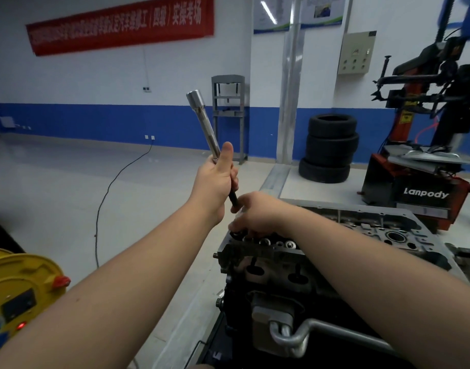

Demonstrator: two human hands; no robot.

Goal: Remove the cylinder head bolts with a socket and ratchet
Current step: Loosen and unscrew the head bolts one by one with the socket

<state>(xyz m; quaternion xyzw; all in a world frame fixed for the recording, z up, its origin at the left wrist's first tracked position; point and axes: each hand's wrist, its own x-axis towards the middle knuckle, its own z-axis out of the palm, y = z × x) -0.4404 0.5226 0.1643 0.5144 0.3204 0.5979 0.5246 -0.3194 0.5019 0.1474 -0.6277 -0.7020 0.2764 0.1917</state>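
Observation:
The cylinder head [321, 251] sits on top of a dark engine block at lower right, with valve springs and ports showing. My left hand [216, 182] grips a long tool whose silver handle [204, 123] tilts up and to the left, ending in a thick round tip. Its black lower shaft [233, 197] runs down into my right hand [255, 214]. That hand sits at the head's left end, fingers curled down around the tool's lower end. The socket and the bolt under it are hidden by the fingers.
A yellow cable reel [21, 291] stands at lower left, and a black cable [106, 193] trails over the grey floor. A stack of tyres [329, 147] and a red tyre changer [425, 155] stand behind the engine. A grey press frame [228, 115] is against the wall.

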